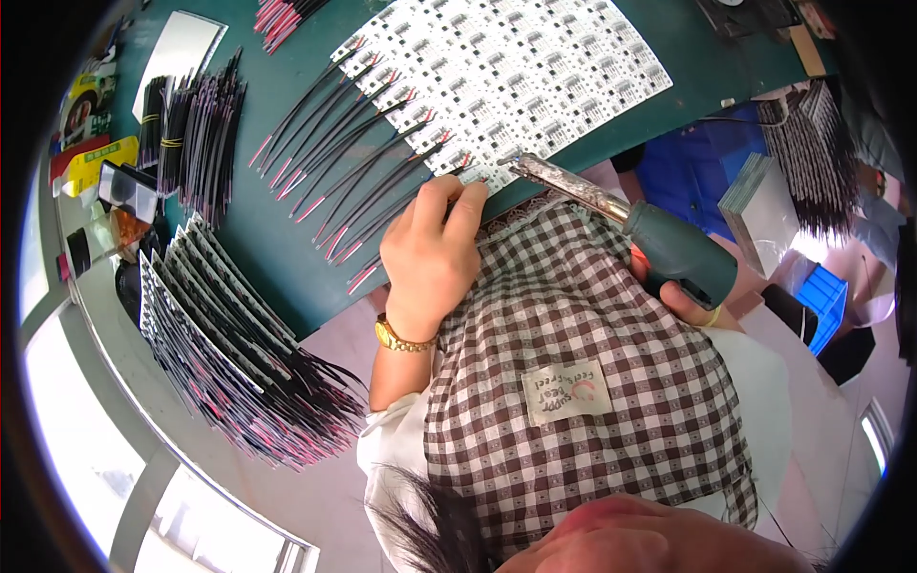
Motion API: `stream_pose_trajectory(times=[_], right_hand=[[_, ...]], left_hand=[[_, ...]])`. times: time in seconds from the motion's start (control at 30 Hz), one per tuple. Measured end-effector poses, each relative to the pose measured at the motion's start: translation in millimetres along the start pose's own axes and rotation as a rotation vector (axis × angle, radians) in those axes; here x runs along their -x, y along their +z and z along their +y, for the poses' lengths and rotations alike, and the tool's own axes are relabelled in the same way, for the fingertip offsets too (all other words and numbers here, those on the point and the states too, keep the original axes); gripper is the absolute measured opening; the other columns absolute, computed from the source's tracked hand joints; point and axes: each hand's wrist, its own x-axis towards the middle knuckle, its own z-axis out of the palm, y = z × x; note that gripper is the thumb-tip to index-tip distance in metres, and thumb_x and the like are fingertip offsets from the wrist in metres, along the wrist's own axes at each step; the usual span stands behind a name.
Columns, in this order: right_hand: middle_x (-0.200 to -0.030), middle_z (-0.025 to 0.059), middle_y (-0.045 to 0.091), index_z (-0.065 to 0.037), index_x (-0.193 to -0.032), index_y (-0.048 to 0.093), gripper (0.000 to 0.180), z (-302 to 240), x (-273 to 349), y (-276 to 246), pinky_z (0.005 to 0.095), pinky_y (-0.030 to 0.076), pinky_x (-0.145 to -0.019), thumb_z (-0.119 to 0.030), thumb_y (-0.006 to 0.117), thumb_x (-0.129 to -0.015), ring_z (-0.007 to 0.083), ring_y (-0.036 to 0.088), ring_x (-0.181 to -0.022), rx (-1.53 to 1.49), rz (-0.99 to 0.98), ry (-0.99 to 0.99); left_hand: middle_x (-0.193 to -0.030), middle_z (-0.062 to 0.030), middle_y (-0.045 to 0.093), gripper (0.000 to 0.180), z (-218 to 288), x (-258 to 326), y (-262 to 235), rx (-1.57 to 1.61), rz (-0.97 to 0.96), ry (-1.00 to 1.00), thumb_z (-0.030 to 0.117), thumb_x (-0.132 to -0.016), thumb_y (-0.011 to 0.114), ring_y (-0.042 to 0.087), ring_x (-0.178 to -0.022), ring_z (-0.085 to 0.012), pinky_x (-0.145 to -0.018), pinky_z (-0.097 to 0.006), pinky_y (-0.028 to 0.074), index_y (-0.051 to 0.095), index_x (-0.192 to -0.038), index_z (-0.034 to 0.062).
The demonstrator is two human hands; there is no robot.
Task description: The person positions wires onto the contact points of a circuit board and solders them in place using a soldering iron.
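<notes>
My left hand [435, 253] is closed at the near edge of a white circuit board panel [573, 57]. Its thumb and fingers pinch a thin black-and-red wire [363, 278], whose middle is hidden behind the hand. In my right hand [690, 304], mostly covered by the handle, is a large soldering iron [683, 253] with a dark green grip and a scorched metal shaft. The iron's tip hangs over the board's near edge, just right of my left fingertips. Several black-and-red wires [334, 158] fan out leftward from the board's left side.
Bundled wires [201, 143] lie on the green table [277, 272] at the left. Below them hangs a stack of wired boards [229, 334]. To the right are another wired stack [812, 158], plain boards [759, 215] and a blue crate [821, 301].
</notes>
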Motion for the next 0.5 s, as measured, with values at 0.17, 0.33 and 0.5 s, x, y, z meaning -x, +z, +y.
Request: stream_pose_trajectory(times=[0.17,0.33,0.5], right_hand=[[-0.107,0.0140,0.060,0.002,-0.115,0.053,0.045,49,0,-18,0.0338,0.044,-0.085,-0.016,0.068,-0.076,0.0241,0.057,-0.097,0.444,-0.131,-0.336],[-0.099,0.0141,0.061,0.001,-0.106,0.059,0.037,45,-2,-12,0.0370,0.046,-0.077,-0.012,0.068,-0.072,0.0300,0.058,-0.088,0.449,-0.047,-0.335],[-0.098,0.0132,0.061,0.001,-0.106,0.059,0.036,31,0,-2,0.0363,0.046,-0.079,-0.014,0.067,-0.075,0.0283,0.058,-0.089,0.298,-0.001,-0.215]], left_hand=[[-0.087,-0.0041,0.056,0.029,-6,2,-1,-0.004,0.004,0.058,0.000,-0.065,0.060,0.057,-0.061,-0.0169,-0.052,-0.029,0.046,0.064,-0.093,0.0085],[-0.086,-0.0038,0.060,0.034,-8,1,4,0.050,0.028,0.069,-0.008,-0.062,0.058,0.057,-0.061,-0.0183,-0.051,-0.029,0.046,0.065,-0.090,0.0095],[-0.086,-0.0043,0.060,0.033,-8,1,4,0.040,0.034,0.079,-0.008,-0.063,0.057,0.058,-0.062,-0.0194,-0.052,-0.029,0.046,0.065,-0.090,0.0090]])
